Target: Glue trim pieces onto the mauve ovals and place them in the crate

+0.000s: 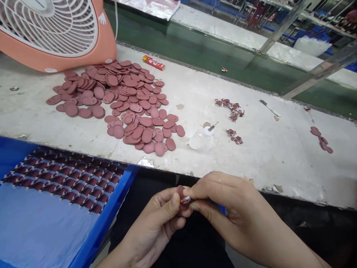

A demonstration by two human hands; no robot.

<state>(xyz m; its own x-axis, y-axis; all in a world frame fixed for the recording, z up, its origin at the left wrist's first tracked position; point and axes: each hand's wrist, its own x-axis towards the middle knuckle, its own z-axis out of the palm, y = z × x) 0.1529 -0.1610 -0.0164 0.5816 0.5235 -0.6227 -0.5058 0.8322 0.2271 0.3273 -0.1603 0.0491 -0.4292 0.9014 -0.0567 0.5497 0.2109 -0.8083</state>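
Note:
Just past the table's front edge, my left hand [164, 210] pinches a reddish-brown oval disc [181, 191] between thumb and fingers. My right hand [223, 201] meets it there, its thumb and forefinger closed on a small figure piece [186, 200] with a white part, pressed against the disc. Fingertips cover most of that piece. On the table beyond lies a large heap of similar oval discs [136, 108], some with small holes. Several small brown figure pieces [234, 111] are grouped to the right, near a clear needle-tipped bottle [201, 137].
A blue tray [80, 242] at lower left holds rows of discs with figures attached. An orange fan [106, 48] stands at the back left. A red packet [154, 63], a thin blade-like tool [270, 108] and a few discs [322, 140] lie on the table [292, 175].

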